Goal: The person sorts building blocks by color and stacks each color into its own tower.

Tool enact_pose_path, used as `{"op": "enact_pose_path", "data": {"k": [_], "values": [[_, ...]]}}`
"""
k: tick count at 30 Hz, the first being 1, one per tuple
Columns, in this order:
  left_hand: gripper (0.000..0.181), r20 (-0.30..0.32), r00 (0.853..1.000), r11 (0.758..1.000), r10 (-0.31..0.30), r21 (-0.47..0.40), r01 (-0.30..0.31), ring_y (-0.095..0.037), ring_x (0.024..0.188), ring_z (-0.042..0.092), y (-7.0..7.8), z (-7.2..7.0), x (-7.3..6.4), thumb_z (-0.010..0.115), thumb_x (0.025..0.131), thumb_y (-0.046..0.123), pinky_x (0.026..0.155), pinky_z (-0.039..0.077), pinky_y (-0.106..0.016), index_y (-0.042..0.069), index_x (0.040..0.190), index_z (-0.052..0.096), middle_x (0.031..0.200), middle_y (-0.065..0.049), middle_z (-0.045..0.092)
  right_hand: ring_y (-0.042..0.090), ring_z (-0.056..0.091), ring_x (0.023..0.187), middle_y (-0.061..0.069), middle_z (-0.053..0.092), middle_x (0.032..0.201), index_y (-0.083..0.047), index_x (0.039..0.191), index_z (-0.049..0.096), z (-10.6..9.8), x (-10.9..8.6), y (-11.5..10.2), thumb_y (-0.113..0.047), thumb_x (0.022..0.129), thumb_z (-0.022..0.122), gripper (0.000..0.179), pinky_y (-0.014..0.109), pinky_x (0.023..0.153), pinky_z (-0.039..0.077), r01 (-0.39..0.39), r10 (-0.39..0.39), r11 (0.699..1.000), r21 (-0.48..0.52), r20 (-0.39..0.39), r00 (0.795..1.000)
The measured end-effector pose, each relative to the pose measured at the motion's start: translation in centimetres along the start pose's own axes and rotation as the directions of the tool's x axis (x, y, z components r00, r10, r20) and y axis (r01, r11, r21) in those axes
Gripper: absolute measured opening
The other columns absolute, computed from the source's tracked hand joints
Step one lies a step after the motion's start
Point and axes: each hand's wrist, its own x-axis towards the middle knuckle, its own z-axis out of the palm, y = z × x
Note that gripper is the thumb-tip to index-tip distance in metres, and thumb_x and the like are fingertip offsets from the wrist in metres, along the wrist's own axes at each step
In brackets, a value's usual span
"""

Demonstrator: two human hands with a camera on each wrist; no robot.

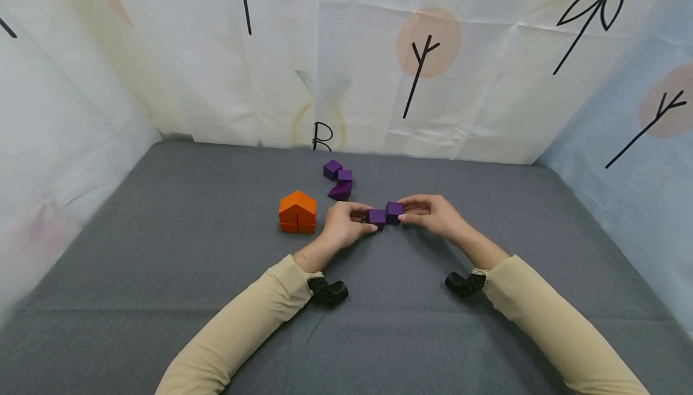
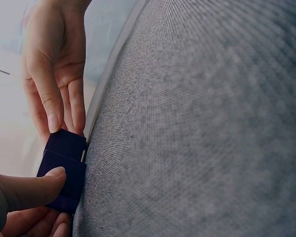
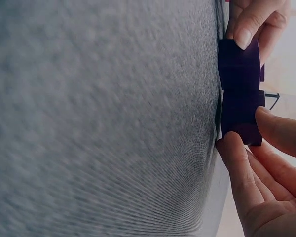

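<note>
My left hand (image 1: pixel 344 224) pinches a purple cube (image 1: pixel 376 219) between thumb and fingers, low over the grey cloth. Just right of it, my right hand (image 1: pixel 435 217) holds a second purple cube (image 1: pixel 394 212) by its right side. The two cubes sit side by side, the right one slightly farther back. In the left wrist view the left thumb lies on the nearer cube (image 2: pixel 64 173), with the other cube (image 2: pixel 65 143) against it. From the right wrist, the cube in the right hand (image 3: pixel 241 113) appears close against the left hand's cube (image 3: pixel 239 64).
An orange house-shaped block stack (image 1: pixel 297 211) stands left of my left hand. Behind the hands lie a purple cube (image 1: pixel 332 169), a smaller-looking purple block (image 1: pixel 344 176) and a purple wedge-like block (image 1: pixel 340 191). A patterned white curtain (image 1: pixel 357 52) hangs behind the grey table (image 1: pixel 216 202).
</note>
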Motion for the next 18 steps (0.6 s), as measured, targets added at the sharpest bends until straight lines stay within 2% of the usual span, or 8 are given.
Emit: {"op": "enact_pose_path", "data": {"k": [6,18], "values": [[0.031,-0.004,1.000,1.000,-0.007,0.000,0.007,-0.022,0.096,0.068,-0.12,0.04,0.12,0.080,0.077,0.008,0.086,0.054,-0.035,0.008,0.108,0.074,0.105,-0.011,0.072,0.030,0.063,0.111,0.024,0.061,0.124,0.002,0.131,0.055,0.14,-0.45,0.02,-0.015,0.092,0.065,0.044,0.035,0.087,0.054,0.025,-0.026,1.000,0.018,0.033,0.999],[0.031,0.000,1.000,1.000,-0.011,0.002,0.011,-0.022,0.096,0.068,-0.02,0.04,0.09,0.079,0.077,0.007,0.086,0.054,-0.035,0.008,0.108,0.074,0.105,-0.011,0.072,0.030,0.064,0.110,0.024,0.062,0.123,0.002,0.131,0.056,0.17,-0.85,0.13,-0.017,0.092,0.066,0.045,0.036,0.087,0.054,0.030,-0.031,0.999,0.016,0.061,0.998]]}}
